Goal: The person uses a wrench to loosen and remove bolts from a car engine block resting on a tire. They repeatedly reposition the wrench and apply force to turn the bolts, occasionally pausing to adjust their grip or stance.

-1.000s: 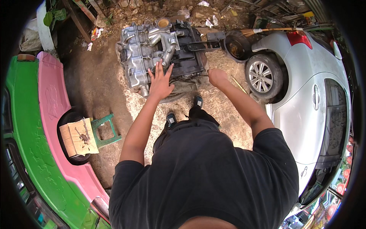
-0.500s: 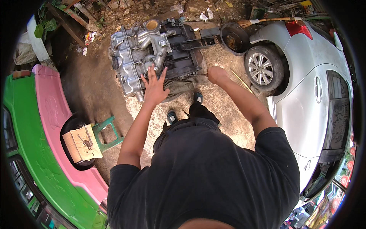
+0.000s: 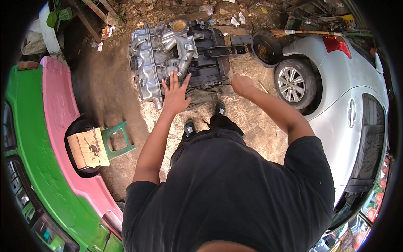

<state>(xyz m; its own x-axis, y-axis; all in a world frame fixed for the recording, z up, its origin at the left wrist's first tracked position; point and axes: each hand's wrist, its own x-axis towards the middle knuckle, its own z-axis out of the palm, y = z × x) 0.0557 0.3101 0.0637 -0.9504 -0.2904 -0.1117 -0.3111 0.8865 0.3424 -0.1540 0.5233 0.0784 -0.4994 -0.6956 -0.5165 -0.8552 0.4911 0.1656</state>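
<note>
A car engine (image 3: 151, 63) lies on the ground in front of me, its silver metal side on the left and a black part (image 3: 212, 65) on the right. My left hand (image 3: 176, 98) rests with spread fingers against its near edge, fingertips on the silver metal. Off the engine's near right corner, my right hand (image 3: 242, 86) is closed in a fist. Whatever it grips is mostly hidden; a thin dark end seems to run from the fist toward the engine. Dark cloth (image 3: 203, 97) shows beneath the engine's near side.
A round black pan (image 3: 266, 48) stands right of the engine, beside a silver car's wheel (image 3: 295, 84). On the left are a green and pink vehicle (image 3: 58, 92), a green plastic stool (image 3: 117, 140) and cardboard (image 3: 86, 153) with small metal parts. Litter and leaves lie beyond the engine.
The whole view has shifted slightly, so the engine and cars appear farther right. My left hand stays on the engine, and my right fist remains near its corner, with little visible movement.
</note>
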